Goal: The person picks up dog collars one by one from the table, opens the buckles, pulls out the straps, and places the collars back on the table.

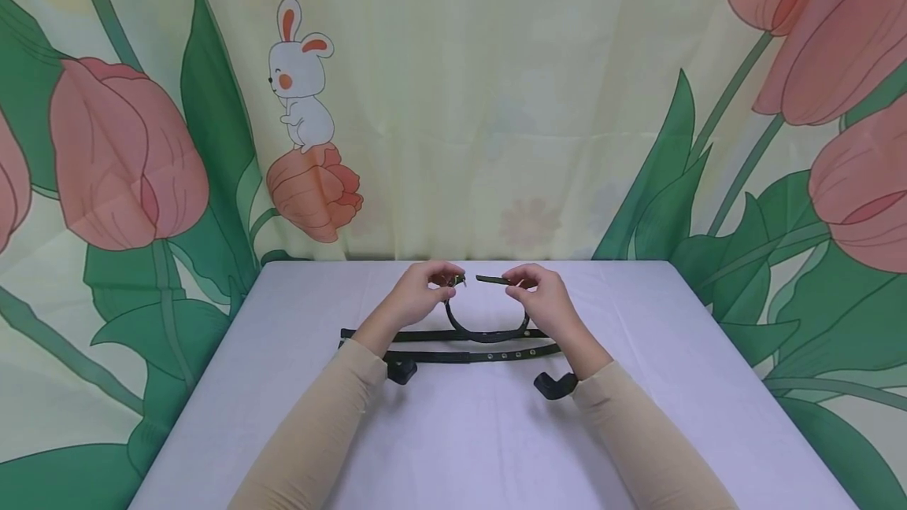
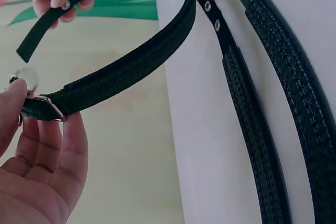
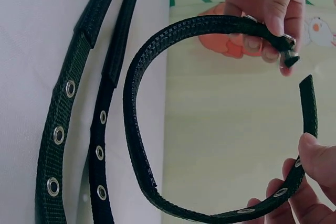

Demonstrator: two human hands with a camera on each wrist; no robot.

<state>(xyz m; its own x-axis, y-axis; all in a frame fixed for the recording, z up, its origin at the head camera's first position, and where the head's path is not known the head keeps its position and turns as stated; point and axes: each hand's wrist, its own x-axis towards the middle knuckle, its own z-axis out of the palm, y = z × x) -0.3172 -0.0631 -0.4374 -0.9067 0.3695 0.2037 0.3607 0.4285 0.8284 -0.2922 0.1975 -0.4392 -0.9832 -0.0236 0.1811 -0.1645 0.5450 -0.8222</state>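
Observation:
A dark collar (image 1: 485,336) of woven webbing with metal eyelets is held up in an open loop, its two ends apart. My left hand (image 1: 420,291) pinches the end with the metal buckle (image 2: 50,107) between thumb and fingers. The eyelet end, with its bare tip (image 3: 308,90) sticking out past the fingers, is gripped by my right hand (image 1: 551,301). That tip points toward the buckle, a small gap between them. Below the hands, two similar collars (image 1: 425,335) (image 1: 439,356) lie stretched side by side on the table, partly behind the wrists.
A white cloth covers the table (image 1: 468,431). Behind its far edge hangs a curtain (image 1: 453,116) printed with tulips and a rabbit. Black wrist devices (image 1: 401,371) (image 1: 555,386) sit at both wrists, below the beige sleeves (image 1: 319,423).

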